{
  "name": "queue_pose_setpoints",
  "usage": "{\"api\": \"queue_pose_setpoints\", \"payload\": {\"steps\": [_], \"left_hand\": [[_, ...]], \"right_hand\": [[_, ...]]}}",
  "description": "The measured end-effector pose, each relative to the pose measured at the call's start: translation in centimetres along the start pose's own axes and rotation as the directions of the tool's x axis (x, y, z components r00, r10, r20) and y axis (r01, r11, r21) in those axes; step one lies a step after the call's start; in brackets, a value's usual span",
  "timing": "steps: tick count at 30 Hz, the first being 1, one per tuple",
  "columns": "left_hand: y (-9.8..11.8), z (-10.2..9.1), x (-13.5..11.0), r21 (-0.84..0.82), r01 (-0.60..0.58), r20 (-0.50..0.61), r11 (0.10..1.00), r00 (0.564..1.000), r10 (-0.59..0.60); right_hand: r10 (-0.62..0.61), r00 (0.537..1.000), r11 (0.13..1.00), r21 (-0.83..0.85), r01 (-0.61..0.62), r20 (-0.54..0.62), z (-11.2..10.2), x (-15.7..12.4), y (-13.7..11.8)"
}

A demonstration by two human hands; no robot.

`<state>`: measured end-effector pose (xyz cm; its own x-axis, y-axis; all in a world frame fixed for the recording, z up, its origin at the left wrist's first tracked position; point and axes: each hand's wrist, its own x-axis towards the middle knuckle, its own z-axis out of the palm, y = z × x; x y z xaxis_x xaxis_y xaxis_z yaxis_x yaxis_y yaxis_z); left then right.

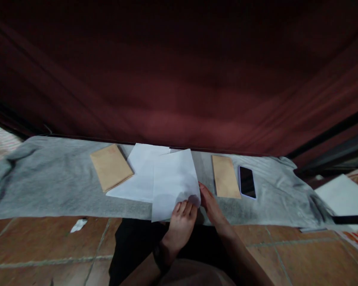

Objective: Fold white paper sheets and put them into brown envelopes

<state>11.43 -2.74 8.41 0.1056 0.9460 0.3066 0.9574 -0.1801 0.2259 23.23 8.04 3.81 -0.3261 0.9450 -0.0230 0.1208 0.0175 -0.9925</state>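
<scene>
A white sheet of paper [173, 178] lies on a grey cloth [47, 186] spread over the floor. My left hand [181, 224] rests on the sheet's near right corner, fingers curled onto the paper. My right hand [210, 204] touches the sheet's right edge with fingers stretched flat. More white paper [140, 174] lies under the sheet to the left. A brown envelope [111, 167] sits to the left, and a second brown envelope [226, 176] lies just right of my right hand.
A dark phone [247, 182] lies screen up beside the right envelope. A dark red curtain [179, 79] hangs behind the cloth. Brown floor tiles [32, 246] are in front, with a paper scrap [78, 225]. Another white sheet [343, 194] lies far right.
</scene>
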Motion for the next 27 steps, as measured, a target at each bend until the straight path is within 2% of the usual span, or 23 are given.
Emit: {"api": "queue_pose_setpoints", "payload": {"steps": [3,5,9,12,14,15,17,19,21,22,24,27], "left_hand": [[1.4,1.2,0.1,-0.048,-0.017,0.008,0.999,1.0,0.017],[0.9,1.6,-0.1,-0.07,-0.009,-0.014,0.997,1.0,0.008],[-2.0,2.3,-1.3,-0.045,-0.006,-0.005,0.999,1.0,0.006],[-4.2,3.3,-2.5,-0.002,-0.013,0.056,1.0,0.998,0.013],[-5.0,3.9,-3.3,0.022,-0.002,0.091,1.0,0.996,0.0],[-5.3,4.2,-3.5,0.031,0.005,0.101,1.0,0.995,-0.008],[-5.6,4.4,-3.9,0.042,0.011,0.116,0.999,0.993,-0.016],[-5.9,4.4,-3.9,0.047,0.008,0.122,0.999,0.992,-0.013],[-6.1,4.3,-3.8,0.051,0.0,0.123,0.999,0.992,-0.006],[-6.3,4.2,-3.7,0.054,-0.004,0.12,0.999,0.993,-0.003],[-6.7,4.0,-3.5,0.061,-0.013,0.109,0.998,0.994,0.006],[-7.1,3.8,-3.5,0.071,-0.033,0.084,0.997,0.996,0.027]], "right_hand": [[0.133,0.988,0.984,0.13,-0.123,-0.072,-1.1,0.0,0.0],[0.142,0.981,0.982,0.143,-0.123,-0.133,-1.9,0.1,0.6],[0.098,0.974,0.993,0.085,-0.082,-0.205,-3.0,0.4,2.2],[0.133,0.966,0.99,0.079,-0.118,-0.222,-3.1,0.5,3.2],[0.163,0.967,0.986,0.076,-0.151,-0.194,-2.9,0.5,3.6],[0.158,0.971,0.987,0.035,-0.154,-0.178,-2.7,0.4,3.7],[0.08,0.98,0.98,-0.166,-0.111,-0.18,-2.5,0.1,3.4],[-0.087,0.979,0.878,-0.479,-0.012,-0.183,-2.5,-0.1,2.6],[-0.262,0.96,0.671,-0.734,0.104,-0.104,-2.3,-0.4,1.5],[-0.32,0.947,0.574,-0.803,0.16,-0.041,-2.1,-0.5,1.0],[-0.38,0.919,0.446,-0.851,0.279,0.103,-1.4,-0.7,0.5],[-0.381,0.887,0.365,-0.839,0.404,0.262,0.1,-1.0,1.0]]}}
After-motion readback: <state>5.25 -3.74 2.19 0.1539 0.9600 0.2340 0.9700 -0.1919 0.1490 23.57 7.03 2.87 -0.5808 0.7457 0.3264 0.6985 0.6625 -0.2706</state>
